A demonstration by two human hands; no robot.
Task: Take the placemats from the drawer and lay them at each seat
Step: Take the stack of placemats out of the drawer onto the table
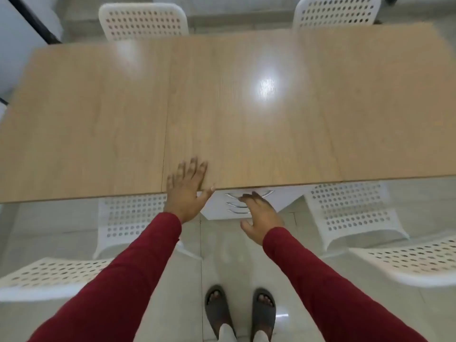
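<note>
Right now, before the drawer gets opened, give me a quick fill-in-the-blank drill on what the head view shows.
1. The left hand rests flat on the near edge of the ____.
2. The right hand reaches for the curved metal handles of the white ____ unit under the table.
3. The white chairs have backs full of small ____.
4. Both sleeves are dark ____.

Missing words: table; drawer; holes; red

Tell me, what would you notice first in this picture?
The big light wooden table fills the middle, shining where light hits it. Two hands in dark red sleeves reach from below: the left hand lies flat on the table's near edge, and the right hand reaches toward the white drawer unit with curved silver handles underneath.
</note>
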